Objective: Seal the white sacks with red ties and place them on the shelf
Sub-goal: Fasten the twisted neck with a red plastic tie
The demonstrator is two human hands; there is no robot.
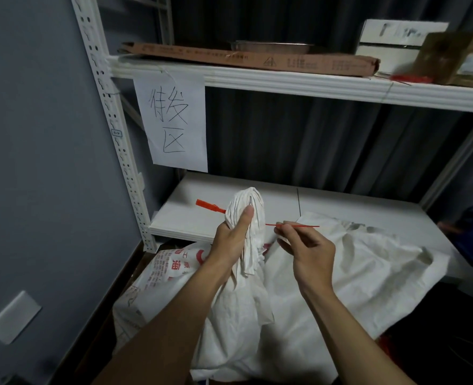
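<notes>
Pinching a red tie (pixel 293 225) beside the bunched top of a white sack (pixel 238 329).
The left hand (pixel 231 241) is curled tight round the sack's bunched top, thumb up, in front of the low shelf (pixel 186 215). The right hand (pixel 308 252) pinches the thin end of the red tie, just right of the sack's top. The tie's flat end pokes out on the left side. A second sack (pixel 368 262) lies flat on the shelf, near the right hand.

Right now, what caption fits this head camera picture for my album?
The left hand grips the white sack at its bunched neck while the right hand pinches the red tie before the shelf.
</notes>
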